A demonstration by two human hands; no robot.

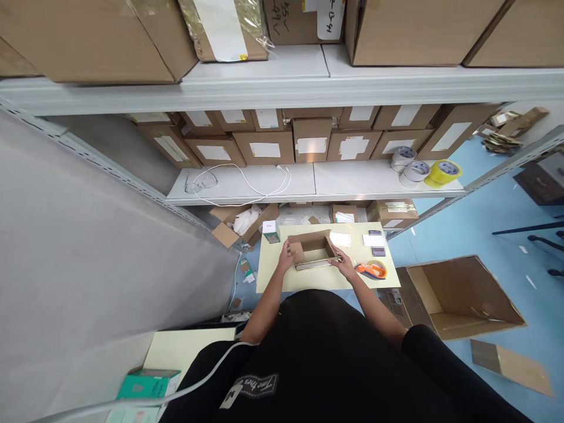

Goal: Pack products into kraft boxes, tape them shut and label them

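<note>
A small open cardboard box (314,248) is held over the pale yellow table (275,276), its inside visible from above. My left hand (287,257) grips its left end. On the right end, my right hand (342,262) holds the lower corner, fingers bent round the edge. A small green and white box (271,231) stands left of the held box. White paper labels (340,239) lie just behind its right end. An orange tape dispenser (370,270) rests beside my right hand.
Shelves (264,179) rise behind the table, bearing cartons, tape rolls (415,172) and a white cable. An open carton (240,226) sits at the left. A large open carton (467,296) is on the floor at the right.
</note>
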